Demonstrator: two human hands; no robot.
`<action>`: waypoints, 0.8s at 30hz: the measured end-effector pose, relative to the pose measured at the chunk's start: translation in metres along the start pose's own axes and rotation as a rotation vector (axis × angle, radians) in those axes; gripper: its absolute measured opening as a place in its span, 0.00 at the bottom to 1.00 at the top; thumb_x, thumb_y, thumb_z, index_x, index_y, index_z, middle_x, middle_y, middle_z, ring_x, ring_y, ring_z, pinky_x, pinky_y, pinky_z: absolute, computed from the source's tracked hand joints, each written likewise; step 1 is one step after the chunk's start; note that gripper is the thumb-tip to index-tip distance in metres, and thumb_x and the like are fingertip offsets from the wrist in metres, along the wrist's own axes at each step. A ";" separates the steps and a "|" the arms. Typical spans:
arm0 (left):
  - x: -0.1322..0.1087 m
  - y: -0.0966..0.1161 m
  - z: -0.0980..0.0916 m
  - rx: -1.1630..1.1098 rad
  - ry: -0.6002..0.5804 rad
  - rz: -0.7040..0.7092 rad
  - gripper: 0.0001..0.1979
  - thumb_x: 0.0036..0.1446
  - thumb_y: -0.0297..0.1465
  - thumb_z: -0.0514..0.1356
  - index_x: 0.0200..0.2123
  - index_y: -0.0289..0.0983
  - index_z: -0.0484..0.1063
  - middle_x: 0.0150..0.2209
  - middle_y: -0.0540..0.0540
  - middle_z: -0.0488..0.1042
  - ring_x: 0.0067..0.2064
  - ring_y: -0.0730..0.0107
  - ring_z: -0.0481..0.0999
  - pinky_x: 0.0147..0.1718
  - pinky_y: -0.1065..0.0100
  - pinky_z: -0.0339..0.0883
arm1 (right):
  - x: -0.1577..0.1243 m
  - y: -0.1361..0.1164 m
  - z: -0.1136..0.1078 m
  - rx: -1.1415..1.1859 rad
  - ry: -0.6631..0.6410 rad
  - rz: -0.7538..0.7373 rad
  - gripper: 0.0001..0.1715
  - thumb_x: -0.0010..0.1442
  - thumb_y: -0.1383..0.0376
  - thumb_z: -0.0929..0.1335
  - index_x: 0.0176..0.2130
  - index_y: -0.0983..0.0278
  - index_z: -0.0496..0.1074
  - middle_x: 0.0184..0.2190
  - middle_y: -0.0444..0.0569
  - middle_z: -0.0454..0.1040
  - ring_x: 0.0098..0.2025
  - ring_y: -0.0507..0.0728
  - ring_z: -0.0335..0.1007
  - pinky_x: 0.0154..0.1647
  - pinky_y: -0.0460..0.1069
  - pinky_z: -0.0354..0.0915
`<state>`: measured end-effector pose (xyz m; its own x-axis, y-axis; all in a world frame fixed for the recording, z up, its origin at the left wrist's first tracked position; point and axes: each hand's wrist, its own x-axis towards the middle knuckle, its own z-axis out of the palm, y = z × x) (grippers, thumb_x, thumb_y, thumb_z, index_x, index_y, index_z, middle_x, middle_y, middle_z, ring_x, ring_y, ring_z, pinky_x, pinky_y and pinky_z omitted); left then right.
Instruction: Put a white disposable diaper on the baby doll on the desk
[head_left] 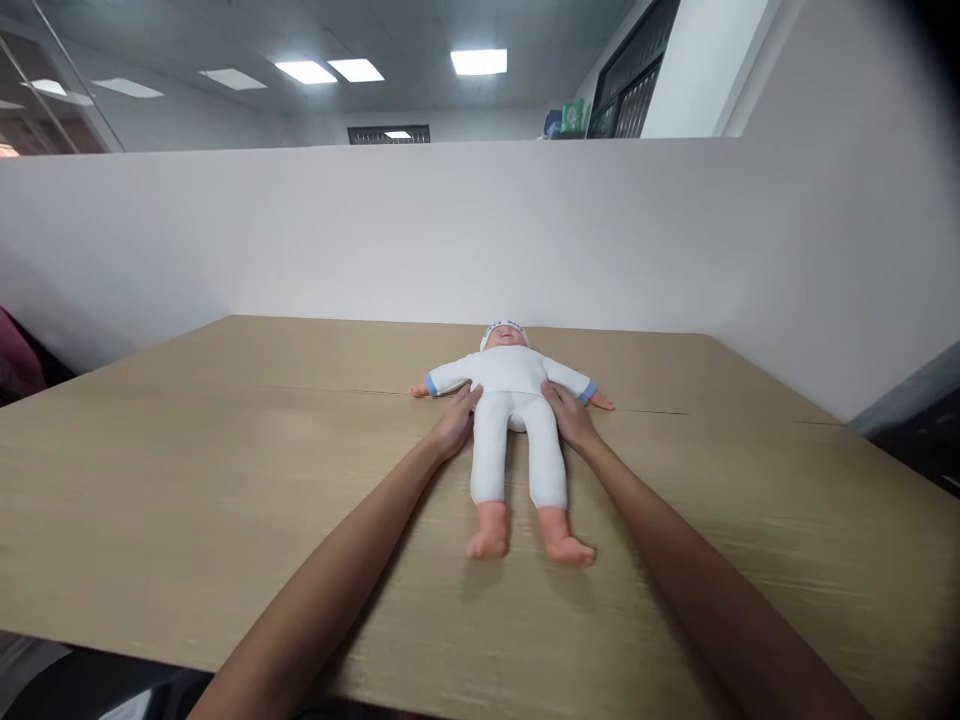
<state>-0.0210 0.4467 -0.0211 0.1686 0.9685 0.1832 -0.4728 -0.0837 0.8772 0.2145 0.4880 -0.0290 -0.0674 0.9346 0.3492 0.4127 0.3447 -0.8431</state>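
A baby doll [512,372] in a white suit with blue cuffs and a white cap lies on its back, head away from me, bare feet toward me. Its arms are spread out to the sides. My left hand [455,422] presses against one side of its waist, and my right hand [568,415] is at the other side, so the body is held between them. Both sets of fingers reach up along the doll's sides; some fingertips are hidden against or under it.
The doll lies on a wide tan tabletop [300,470] with thin seams across it. Behind stands a low white partition wall [375,240], which also runs along the right. Something dark red [16,360] shows at the left edge. A dark object [919,430] is beyond the table's right side.
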 end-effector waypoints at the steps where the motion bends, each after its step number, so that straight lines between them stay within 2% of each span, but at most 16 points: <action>1: -0.005 0.001 0.000 0.003 -0.013 -0.001 0.29 0.61 0.44 0.68 0.61 0.36 0.72 0.65 0.38 0.73 0.68 0.44 0.68 0.69 0.47 0.61 | -0.003 0.001 0.000 -0.011 0.015 0.003 0.36 0.67 0.38 0.61 0.51 0.62 0.78 0.57 0.57 0.79 0.62 0.68 0.71 0.67 0.61 0.61; 4: -0.019 0.004 0.002 0.029 -0.042 -0.001 0.29 0.61 0.42 0.68 0.63 0.39 0.71 0.66 0.40 0.73 0.69 0.44 0.68 0.69 0.46 0.60 | -0.018 -0.001 -0.001 -0.030 0.025 -0.003 0.36 0.68 0.39 0.60 0.55 0.61 0.77 0.60 0.56 0.77 0.65 0.68 0.70 0.68 0.61 0.61; 8: -0.038 0.008 0.006 0.094 -0.064 0.019 0.32 0.60 0.38 0.70 0.65 0.38 0.69 0.67 0.39 0.71 0.71 0.41 0.64 0.70 0.46 0.57 | -0.048 -0.010 -0.003 -0.053 -0.015 -0.030 0.33 0.69 0.41 0.60 0.56 0.59 0.76 0.57 0.55 0.80 0.59 0.69 0.74 0.63 0.62 0.65; 12: -0.056 0.012 0.010 0.173 -0.081 0.038 0.37 0.58 0.35 0.71 0.68 0.36 0.66 0.70 0.38 0.67 0.72 0.39 0.61 0.70 0.50 0.57 | -0.080 -0.024 -0.003 -0.062 -0.048 -0.086 0.30 0.69 0.44 0.64 0.60 0.58 0.73 0.59 0.53 0.78 0.60 0.67 0.73 0.62 0.60 0.66; 15: -0.066 0.012 0.012 0.255 -0.065 0.037 0.39 0.57 0.35 0.71 0.69 0.35 0.65 0.71 0.37 0.65 0.72 0.39 0.60 0.69 0.50 0.58 | -0.099 -0.033 -0.002 -0.075 -0.074 -0.121 0.28 0.68 0.45 0.65 0.58 0.59 0.73 0.56 0.53 0.79 0.56 0.66 0.75 0.59 0.58 0.68; 17: -0.071 0.012 0.012 0.307 -0.050 0.041 0.40 0.56 0.36 0.72 0.69 0.36 0.64 0.71 0.37 0.65 0.72 0.40 0.61 0.69 0.48 0.58 | -0.107 -0.038 -0.001 -0.090 -0.083 -0.137 0.27 0.68 0.46 0.66 0.56 0.59 0.74 0.54 0.54 0.80 0.54 0.66 0.76 0.57 0.58 0.68; 24: -0.087 0.014 0.014 0.347 -0.006 0.064 0.36 0.59 0.41 0.69 0.67 0.36 0.66 0.70 0.37 0.66 0.71 0.41 0.63 0.69 0.47 0.58 | -0.119 -0.045 0.001 -0.143 -0.085 -0.166 0.27 0.69 0.47 0.64 0.58 0.60 0.73 0.55 0.55 0.79 0.56 0.67 0.74 0.60 0.60 0.66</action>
<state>-0.0301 0.3582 -0.0190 0.1535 0.9575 0.2444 -0.1603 -0.2199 0.9623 0.2034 0.3609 -0.0330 -0.2187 0.8724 0.4371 0.5141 0.4837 -0.7083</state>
